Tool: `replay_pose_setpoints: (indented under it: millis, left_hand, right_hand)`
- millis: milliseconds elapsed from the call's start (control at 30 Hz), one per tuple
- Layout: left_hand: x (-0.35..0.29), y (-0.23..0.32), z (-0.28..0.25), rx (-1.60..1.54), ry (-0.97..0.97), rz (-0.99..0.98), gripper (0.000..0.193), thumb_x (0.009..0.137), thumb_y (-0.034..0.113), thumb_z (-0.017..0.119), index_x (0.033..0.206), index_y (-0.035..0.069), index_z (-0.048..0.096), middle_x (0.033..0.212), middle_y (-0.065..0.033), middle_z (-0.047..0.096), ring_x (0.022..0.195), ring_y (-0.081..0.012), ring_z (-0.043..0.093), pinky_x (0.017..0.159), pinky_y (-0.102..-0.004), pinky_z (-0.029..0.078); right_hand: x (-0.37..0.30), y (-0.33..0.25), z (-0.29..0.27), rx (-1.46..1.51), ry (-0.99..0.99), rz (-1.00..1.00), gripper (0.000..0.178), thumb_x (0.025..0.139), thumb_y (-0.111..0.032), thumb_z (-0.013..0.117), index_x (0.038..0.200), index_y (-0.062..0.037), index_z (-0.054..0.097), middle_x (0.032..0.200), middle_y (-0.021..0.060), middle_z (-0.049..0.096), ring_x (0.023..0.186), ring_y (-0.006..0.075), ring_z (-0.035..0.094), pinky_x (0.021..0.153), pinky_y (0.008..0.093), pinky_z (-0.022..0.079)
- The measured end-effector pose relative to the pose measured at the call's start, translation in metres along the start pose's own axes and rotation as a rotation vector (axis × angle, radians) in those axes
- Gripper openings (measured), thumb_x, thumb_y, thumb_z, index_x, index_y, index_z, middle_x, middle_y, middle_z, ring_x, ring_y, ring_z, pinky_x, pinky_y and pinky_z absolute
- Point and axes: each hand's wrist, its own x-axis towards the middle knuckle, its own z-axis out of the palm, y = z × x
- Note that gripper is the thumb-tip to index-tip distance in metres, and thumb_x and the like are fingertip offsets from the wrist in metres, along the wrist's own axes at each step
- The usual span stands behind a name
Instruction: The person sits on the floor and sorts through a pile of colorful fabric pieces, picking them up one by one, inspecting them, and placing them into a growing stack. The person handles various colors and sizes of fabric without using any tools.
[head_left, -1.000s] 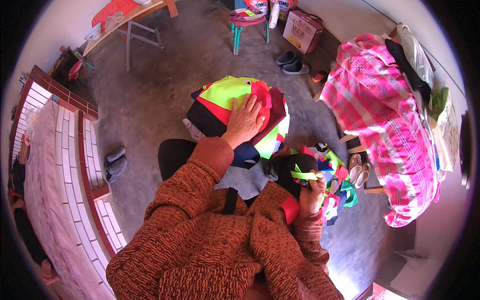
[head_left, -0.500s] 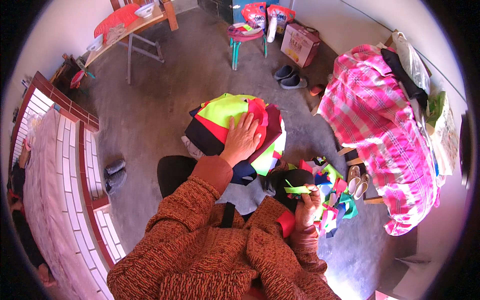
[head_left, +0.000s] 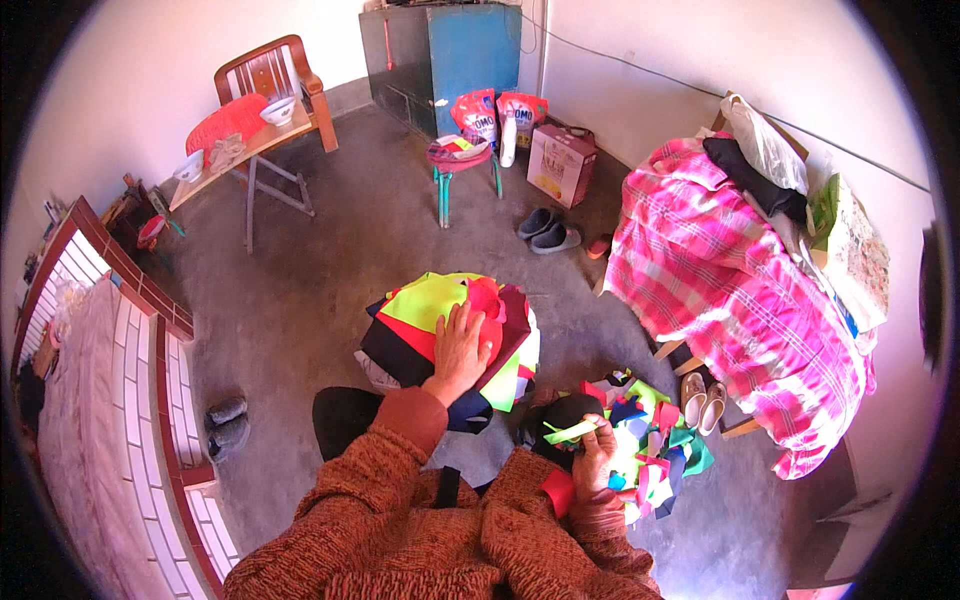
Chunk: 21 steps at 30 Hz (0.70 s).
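Observation:
A rounded heap of large fabric pieces (head_left: 410,338) in yellow-green, red, black and maroon sits on the floor in front of me. My left hand (head_left: 462,352) lies on top of it, fingers spread. My right hand (head_left: 595,450) pinches a narrow yellow-green fabric strip (head_left: 570,432) above my dark-clad knee. Beside that hand, a loose pile of small fabric scraps (head_left: 650,425) in several bright colours spreads over the floor. A red scrap (head_left: 559,490) rests against my brown knitted clothing near the right wrist.
A pink checked cloth (head_left: 730,290) covers furniture at the right, with pale shoes (head_left: 703,402) beneath its edge. Dark slippers (head_left: 548,232), a small stool (head_left: 460,155) and a carton (head_left: 562,165) stand beyond the heap. A board with white bowls (head_left: 278,112) is far left.
The view has tilted upward, so the room appears lower in the picture and more of the far wall shows. My left hand stays on the heap; the right still holds the strip.

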Motion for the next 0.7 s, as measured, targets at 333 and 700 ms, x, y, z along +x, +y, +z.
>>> replay_pose_setpoints:
  millis: [333,700]
  left_hand:
    - [-0.063,0.112,-0.020,-1.049,-0.402,0.160,0.055,0.080,0.021,0.072,0.124,-0.001,0.047,0.113,-0.0127,0.058,0.103,-0.0191,0.057,0.087,-0.0333,0.046]
    - [-0.086,0.103,0.006,-1.114,-0.494,-0.028,0.016,0.085,0.011,0.067,0.093,-0.002,0.061,0.077,-0.0003,0.060,0.069,-0.0059,0.055,0.060,-0.0224,0.045]
  right_hand:
    - [-0.006,0.006,-0.003,-0.055,-0.155,-0.023,0.013,0.088,-0.005,0.061,0.101,-0.0031,0.060,0.088,0.0015,0.062,0.077,0.0090,0.057,0.071,0.0228,0.047]
    - [-0.012,-0.009,0.012,-0.128,-0.274,0.042,0.022,0.091,-0.007,0.056,0.112,-0.0026,0.054,0.101,0.0022,0.060,0.093,0.0084,0.054,0.084,0.0217,0.042]
